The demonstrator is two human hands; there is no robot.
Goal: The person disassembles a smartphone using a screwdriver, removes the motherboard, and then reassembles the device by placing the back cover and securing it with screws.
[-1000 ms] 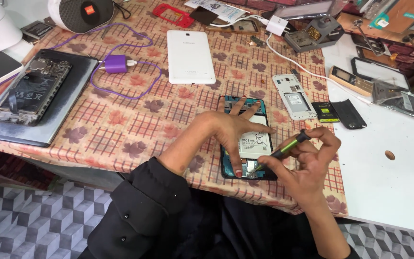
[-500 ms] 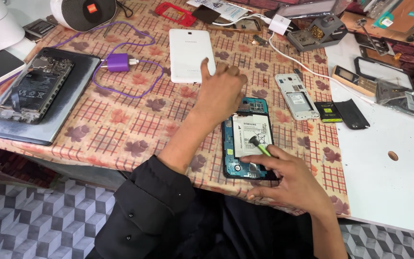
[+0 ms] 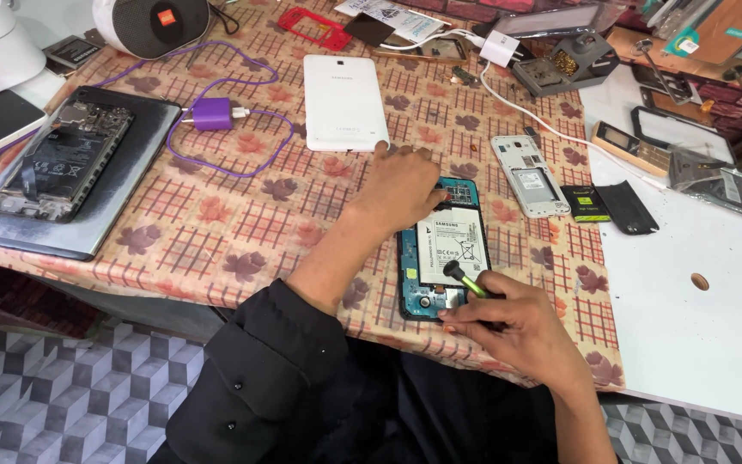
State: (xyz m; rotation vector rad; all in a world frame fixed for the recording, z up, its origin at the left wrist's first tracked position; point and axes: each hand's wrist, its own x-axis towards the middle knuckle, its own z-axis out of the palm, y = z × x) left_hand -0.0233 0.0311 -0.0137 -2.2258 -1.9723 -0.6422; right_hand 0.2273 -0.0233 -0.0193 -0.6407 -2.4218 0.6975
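We note an opened tablet [image 3: 441, 249] with a teal inner frame lying on the checked, leaf-patterned tablecloth [image 3: 216, 232] near the table's front edge, its white battery [image 3: 450, 245] exposed and bearing a printed label with dark symbols. The left hand [image 3: 405, 185] rests flat on the tablet's upper left corner, fingers spread and closed around nothing. The right hand [image 3: 508, 322] pinches a screwdriver [image 3: 464, 279] with a green shaft and black cap, its tip hidden by the fingers at the tablet's lower right. Just above the left hand lies a white tablet back cover [image 3: 343, 101], close enough that the fingertips nearly reach it. To the right of the open tablet we see a small white phone frame [image 3: 530, 176], then a black battery with a green-yellow label [image 3: 587, 204] and a dark cover piece [image 3: 627, 208] beside it. A white board [image 3: 706, 326] with a round hole overlaps the cloth's right side. At left, a purple charger plug [image 3: 213, 113] with its looping purple cable sits near a dismantled phone [image 3: 62, 161] on a dark grey slab. At the far edge are a red plastic frame [image 3: 315, 26] and a grey cylindrical speaker with an orange square badge [image 3: 149, 21].
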